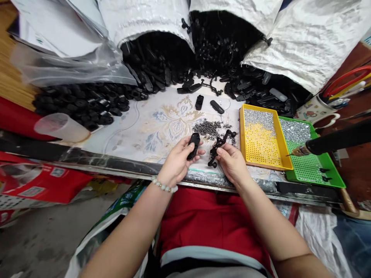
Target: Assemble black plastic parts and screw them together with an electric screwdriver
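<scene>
Between the thumb and fingers of my left hand [180, 159] is an oblong black plastic part [193, 146], tilted upward. My right hand [232, 159] pinches a knobbly, branched black plastic piece [216, 148], held slantwise over the table's front edge. The two parts are apart, a short gap between them. Just beyond my hands lies a heap of small dark metal pieces [207, 128]. Farther back on the patterned cloth [162, 116] rest a short black part [199, 102] and a longer oval black part [217, 107].
White sacks [153, 19] spill black parts at the back. At right stand a yellow tray [242, 135] and a green tray [333, 173] of small silvery pieces, under a black driver-like tool [339, 137]. A clear plastic cup [62, 127] lies left, beside piled black parts [78, 102].
</scene>
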A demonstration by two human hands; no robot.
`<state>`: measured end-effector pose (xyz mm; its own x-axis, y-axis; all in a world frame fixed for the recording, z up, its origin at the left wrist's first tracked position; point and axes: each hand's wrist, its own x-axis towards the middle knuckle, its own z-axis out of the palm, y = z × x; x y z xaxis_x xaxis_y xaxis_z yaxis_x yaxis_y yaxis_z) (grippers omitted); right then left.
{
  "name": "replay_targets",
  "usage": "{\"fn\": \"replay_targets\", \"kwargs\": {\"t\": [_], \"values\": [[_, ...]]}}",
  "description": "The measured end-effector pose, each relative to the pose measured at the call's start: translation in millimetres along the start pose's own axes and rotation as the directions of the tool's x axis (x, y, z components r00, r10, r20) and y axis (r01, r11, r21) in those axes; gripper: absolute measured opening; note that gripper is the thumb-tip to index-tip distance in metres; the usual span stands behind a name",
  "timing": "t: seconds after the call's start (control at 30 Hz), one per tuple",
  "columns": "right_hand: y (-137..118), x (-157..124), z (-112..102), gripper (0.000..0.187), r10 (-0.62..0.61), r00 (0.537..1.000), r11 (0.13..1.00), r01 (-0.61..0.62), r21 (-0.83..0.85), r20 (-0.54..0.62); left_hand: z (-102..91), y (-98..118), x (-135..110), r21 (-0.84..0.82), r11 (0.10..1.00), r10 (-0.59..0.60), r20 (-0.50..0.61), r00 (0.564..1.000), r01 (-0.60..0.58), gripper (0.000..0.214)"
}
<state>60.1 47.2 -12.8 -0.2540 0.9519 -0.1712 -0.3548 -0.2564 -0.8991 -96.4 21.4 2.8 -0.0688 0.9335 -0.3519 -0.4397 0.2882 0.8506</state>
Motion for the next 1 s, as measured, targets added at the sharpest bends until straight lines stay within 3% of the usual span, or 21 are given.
{"fn": "replay_targets", "kwargs": {"t": [0.1,0.23,0.37,0.53,0.63,1.0], "values": [[-3.1,-5.8,0.4,0.022,-0.046,0.999,0.995,0.043,-0.088,-0.026,14.5,-7.6,-3.5,-0.297,0.954,-0.029,0.028,0.999,0.036,0.022],[-3.9,-9.8,0.8,0.023,-0.102,0.993,0.982,0.092,-0.163,-0.052,21.0,-10.9,-3.4,-0.421,0.907,-0.007,0.035,0.999,0.021,0.021],[-1.4,-8.6,2.6,0.020,-0.166,0.986,0.966,0.157,-0.207,-0.027,23.0,-18.5,-4.1,-0.349,0.930,0.122,-0.010,0.992,-0.118,0.036],[-0.6,-5.6,3.2,0.021,-0.197,0.979,0.938,0.175,-0.300,-0.044,19.3,-26.7,-7.2,-0.085,0.944,0.319,-0.024,0.947,-0.320,0.060],[-2.5,-5.1,2.7,0.022,-0.206,0.978,0.921,0.179,-0.345,-0.041,16.2,-25.5,-9.9,0.012,0.934,0.356,0.006,0.934,-0.356,0.062],[-0.6,-2.2,2.6,0.020,-0.193,0.981,0.913,0.169,-0.371,-0.029,13.0,-18.4,-17.4,0.092,0.898,0.428,0.053,0.902,-0.431,0.058]]}}
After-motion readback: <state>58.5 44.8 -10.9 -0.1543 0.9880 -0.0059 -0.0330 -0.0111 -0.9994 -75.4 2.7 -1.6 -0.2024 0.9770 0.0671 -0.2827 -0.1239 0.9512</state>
